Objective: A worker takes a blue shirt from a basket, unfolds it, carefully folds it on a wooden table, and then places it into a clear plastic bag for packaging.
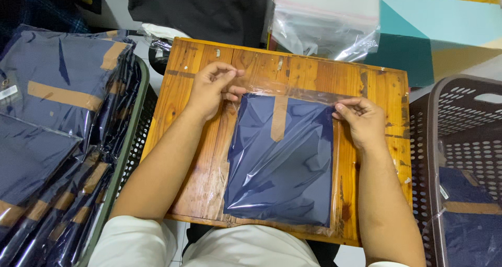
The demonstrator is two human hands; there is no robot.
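A wooden bench (pixel 183 157) lies across the lap, giving a flat surface. Baskets flank it: the left basket (pixel 137 115) is stacked with bagged navy garments (pixel 52 89), and the right basket (pixel 444 141) holds only a few. Centre bench lies a folded navy garment in a clear bag (pixel 282 157), flap at the far edge. Left hand (pixel 212 92) pinches the flap's left corner, right hand (pixel 363 120) its right corner, fingers narrow, keeping the film taut.

Worn wooden board (pixel 324 68), brown perforated basket (pixel 444 136) – teal-and-mustard surface (pixel 444 32)
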